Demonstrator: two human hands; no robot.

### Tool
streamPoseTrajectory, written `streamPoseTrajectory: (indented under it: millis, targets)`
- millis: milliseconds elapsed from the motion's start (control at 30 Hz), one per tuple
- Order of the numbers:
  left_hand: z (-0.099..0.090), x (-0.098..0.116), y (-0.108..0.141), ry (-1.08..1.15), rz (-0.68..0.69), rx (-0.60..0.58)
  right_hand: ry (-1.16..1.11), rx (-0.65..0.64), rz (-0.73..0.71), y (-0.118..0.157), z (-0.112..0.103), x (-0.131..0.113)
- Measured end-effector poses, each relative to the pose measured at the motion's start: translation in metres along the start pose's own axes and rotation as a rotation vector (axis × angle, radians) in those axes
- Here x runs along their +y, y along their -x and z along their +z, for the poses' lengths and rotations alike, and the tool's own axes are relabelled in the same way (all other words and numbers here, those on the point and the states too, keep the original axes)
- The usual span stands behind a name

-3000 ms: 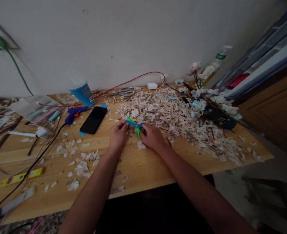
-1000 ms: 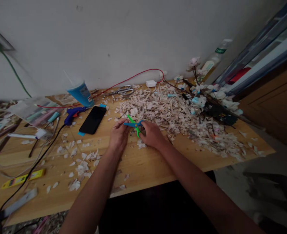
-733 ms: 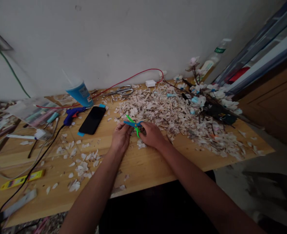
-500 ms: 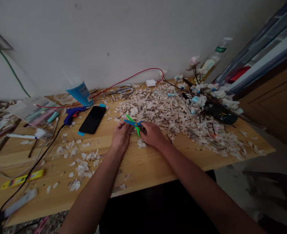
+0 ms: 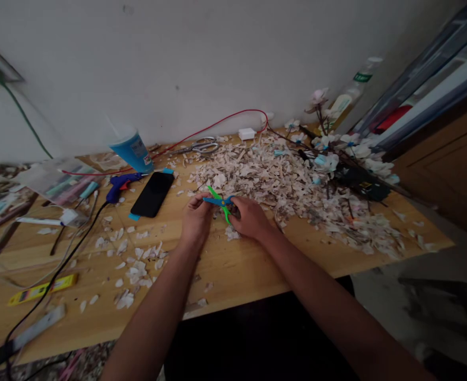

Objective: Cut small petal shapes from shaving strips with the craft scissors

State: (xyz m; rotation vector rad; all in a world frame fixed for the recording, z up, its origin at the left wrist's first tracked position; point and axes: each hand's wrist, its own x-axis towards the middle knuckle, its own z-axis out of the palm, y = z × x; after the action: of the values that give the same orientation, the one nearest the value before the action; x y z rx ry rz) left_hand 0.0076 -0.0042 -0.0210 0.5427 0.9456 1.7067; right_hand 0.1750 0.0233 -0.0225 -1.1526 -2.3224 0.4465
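My right hand (image 5: 249, 217) grips the handles of small scissors (image 5: 218, 201) with one green and one blue blade, the blades crossed and slightly apart. My left hand (image 5: 195, 219) is pinched right at the blade tips on a small pale scrap, mostly hidden by my fingers. Both hands rest on the wooden table (image 5: 237, 270), at the near edge of a big heap of pale cut scraps (image 5: 281, 180). A little clump of scraps (image 5: 230, 233) lies under my hands.
A black phone (image 5: 153, 186), a blue glue gun (image 5: 118, 183), a blue cup (image 5: 132, 151) and metal scissors (image 5: 201, 147) lie behind my hands on the left. A flower branch (image 5: 348, 156) and a bottle (image 5: 348, 98) are at the far right. Cables and a yellow packet (image 5: 40, 288) are on the left.
Both hands stay in place at the heap's edge. The scissor blades shift slightly between open and closer together. The view drifts a little.
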Motion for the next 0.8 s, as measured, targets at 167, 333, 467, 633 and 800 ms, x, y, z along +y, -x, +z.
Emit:
streamPoseTrajectory:
  millis: [167,333,467,633,800]
  targets:
    - [-0.0013,-0.0018,0.0001,-0.11,0.022,0.023,-0.011,0.011,0.003,-0.0001,-0.0003,0.0]
    - [-0.0026,-0.0023,-0.0005,-0.107,0.009,0.013,0.008,0.018,0.014,-0.0003,0.001,0.0003]
    - [-0.0032,-0.0014,-0.0016,-0.082,-0.02,0.014,0.011,0.007,0.024,-0.0003,0.0013,0.0009]
    - [-0.0021,0.0023,-0.0025,-0.086,-0.036,0.019,0.006,0.011,0.031,-0.0002,0.0022,0.0023]
    - [-0.0021,0.0045,-0.0021,-0.111,-0.042,0.025,0.01,-0.001,0.041,-0.0002,0.0022,0.0024]
